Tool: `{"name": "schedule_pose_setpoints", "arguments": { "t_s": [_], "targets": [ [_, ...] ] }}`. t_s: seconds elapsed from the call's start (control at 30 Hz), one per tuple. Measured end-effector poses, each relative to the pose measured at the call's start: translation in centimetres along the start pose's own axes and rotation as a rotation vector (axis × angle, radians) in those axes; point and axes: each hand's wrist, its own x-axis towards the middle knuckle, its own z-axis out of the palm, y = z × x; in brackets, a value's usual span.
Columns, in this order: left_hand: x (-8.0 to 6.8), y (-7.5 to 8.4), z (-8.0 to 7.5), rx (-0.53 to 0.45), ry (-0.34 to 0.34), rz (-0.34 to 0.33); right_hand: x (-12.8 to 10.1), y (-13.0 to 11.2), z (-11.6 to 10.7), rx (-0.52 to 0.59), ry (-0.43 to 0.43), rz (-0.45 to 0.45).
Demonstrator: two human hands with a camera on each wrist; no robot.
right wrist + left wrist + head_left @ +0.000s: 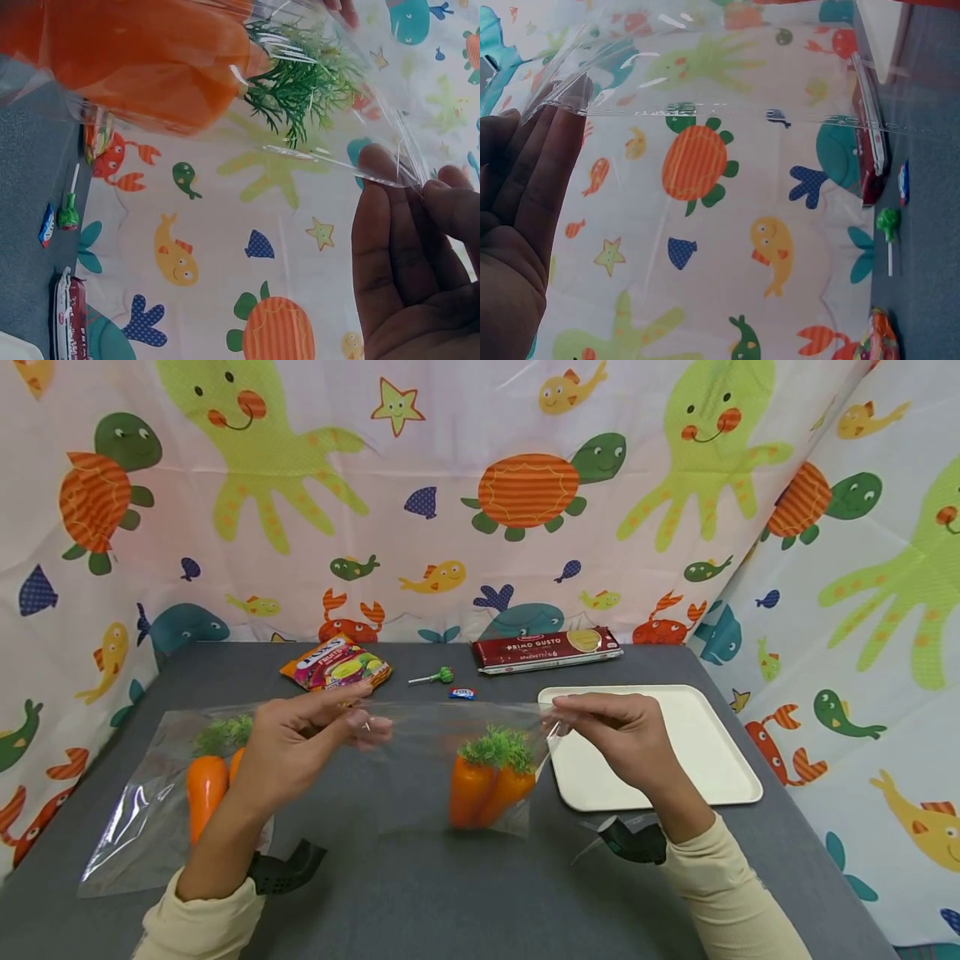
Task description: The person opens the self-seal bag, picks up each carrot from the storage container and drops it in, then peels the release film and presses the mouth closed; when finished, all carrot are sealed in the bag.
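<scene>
A clear plastic bag (442,743) hangs above the grey table (450,885), held up between both hands. Inside it lie two orange toy carrots (487,785) with green tops; the right wrist view shows those carrots (150,60) close up. My left hand (352,714) pinches the bag's top left corner, fingers (562,120) on the bag's edge (727,112). My right hand (566,714) pinches the top right corner, fingertips (435,195) against the plastic (337,161).
A second clear bag (142,810) with carrots (206,789) lies at the left. A white tray (705,760) sits at the right. At the back lie a candy packet (336,664), a green lollipop (438,677), a small wrapped sweet (462,693) and a spaghetti pack (547,649). Patterned curtains (480,502) surround the table.
</scene>
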Motion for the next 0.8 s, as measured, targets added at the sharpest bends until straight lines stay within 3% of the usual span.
{"name": "schedule_pose_setpoints", "arguments": {
  "t_s": [0.17, 0.3, 0.57, 0.8],
  "targets": [
    [0.06, 0.1, -0.07, 0.07, 0.02, -0.006, 0.01, 0.3, -0.27, 0.053, -0.028, -0.082],
    [0.06, 0.28, -0.09, 0.17, 0.051, -0.036, 0.07, 0.43, -0.51, 0.064, -0.043, -0.092],
    [0.25, -0.12, -0.03, -0.022, 0.02, -0.007, 0.17, 0.31, -0.61, 0.127, -0.06, -0.066],
    [0.1, 0.1, 0.09, 0.127, 0.123, -0.059, 0.23, 0.22, -0.6, 0.023, -0.057, -0.054]
  ]
}}
